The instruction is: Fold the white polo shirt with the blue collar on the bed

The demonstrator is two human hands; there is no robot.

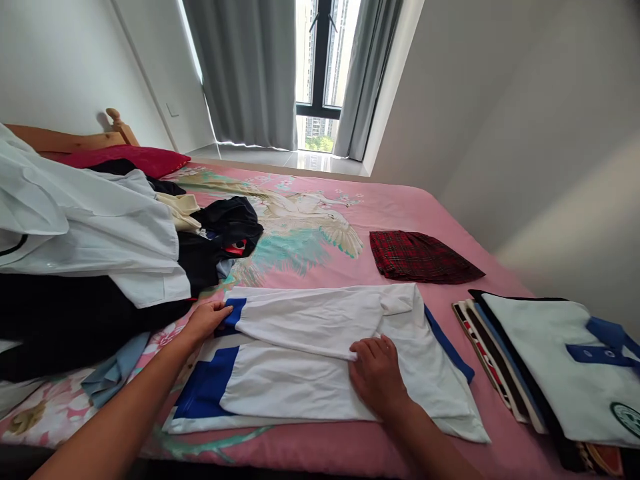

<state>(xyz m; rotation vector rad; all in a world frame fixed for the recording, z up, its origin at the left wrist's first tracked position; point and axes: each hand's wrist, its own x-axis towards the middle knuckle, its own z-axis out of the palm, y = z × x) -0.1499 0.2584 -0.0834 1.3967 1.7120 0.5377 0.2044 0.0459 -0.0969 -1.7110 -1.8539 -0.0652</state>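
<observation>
A white long-sleeved shirt point(300, 387) with blue bands lies spread flat on the bed, its sleeves laid across the body. At the left end, my left hand point(207, 320) pinches a blue cuff point(235, 313) between thumb and fingers. My right hand point(377, 373) is farther along the same sleeve, fingers curled and closed on its lower edge near the middle of the shirt. Part of the cloth under the right hand is hidden. A blue strip of the shirt shows at its right end.
A pink flowered bedsheet point(320, 447) covers the bed. Left lies a heap of loose clothes, with a white shirt point(110, 220) on top. A red plaid skirt point(420, 257) lies beyond the work. At right is a folded pile topped by a pale polo shirt point(545, 373).
</observation>
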